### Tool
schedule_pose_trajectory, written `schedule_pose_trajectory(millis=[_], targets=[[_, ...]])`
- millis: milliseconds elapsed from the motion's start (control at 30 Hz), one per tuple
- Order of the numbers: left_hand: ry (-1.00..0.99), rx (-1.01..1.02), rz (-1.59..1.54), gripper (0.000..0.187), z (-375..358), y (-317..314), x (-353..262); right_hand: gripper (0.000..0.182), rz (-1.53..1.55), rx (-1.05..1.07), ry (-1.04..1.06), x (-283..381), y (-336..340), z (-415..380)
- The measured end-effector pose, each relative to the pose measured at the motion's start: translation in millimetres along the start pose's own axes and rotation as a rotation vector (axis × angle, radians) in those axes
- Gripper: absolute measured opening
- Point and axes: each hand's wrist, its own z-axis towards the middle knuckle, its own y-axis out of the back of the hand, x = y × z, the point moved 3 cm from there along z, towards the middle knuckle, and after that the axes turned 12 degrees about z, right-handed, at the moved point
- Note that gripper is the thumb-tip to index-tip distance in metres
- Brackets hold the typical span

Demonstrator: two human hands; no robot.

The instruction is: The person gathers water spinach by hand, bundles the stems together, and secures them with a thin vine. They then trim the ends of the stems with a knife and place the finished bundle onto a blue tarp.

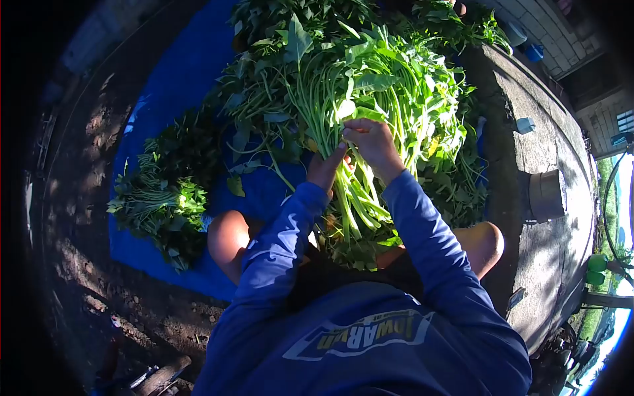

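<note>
- Green stems in a leafy bunch (325, 125) run through the fingers of the left hand (323, 170), which curl round them; leaves fan out beyond the fingers, cut-looking ends hang back towards the lap.
- On the right hand (375, 144), thumb and fingertips look pressed together against the same stems; whether anything sits between them I cannot tell from where I stand.
- My worry is a loose left grip: stems could slide out or fan apart. A hard pinch or tug on the right could snap or bruise one.
- Just beyond the fingers, the big pile of greens (422, 99) crowds close, so trailing leaves might snag and drag neighbours along.
- Open room lies left of the fingers, on bare blue sheet (168, 79) past the smaller heap (162, 198); rightward, a knee (482, 247) and concrete slab (528, 142) hem the elbow's side.
</note>
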Motion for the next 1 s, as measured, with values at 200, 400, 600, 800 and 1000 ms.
schedule_pose_trajectory(millis=[200, 400, 600, 800, 1000], targets=[[-0.063, -0.061, 0.007, 0.037, 10, 10, 9, 0.022, 0.007, 0.084, -0.240, 31, -1, 2], [-0.407, -0.159, 0.283, 0.029, 15, 1, -6, 0.018, 0.209, 0.102, -0.309, 22, -10, 15], [0.023, 0.016, 0.180, 0.032, 12, 16, -16, 0.028, -0.168, 0.051, 0.013, 44, 58, -23], [0.157, 0.080, 0.111, 0.031, 13, 16, -29, 0.032, -0.285, 0.482, -0.279, -5, 79, -143], [0.133, 0.084, -0.002, 0.031, 13, 5, -36, 0.031, 0.003, -0.053, -0.211, -22, 63, -182]])
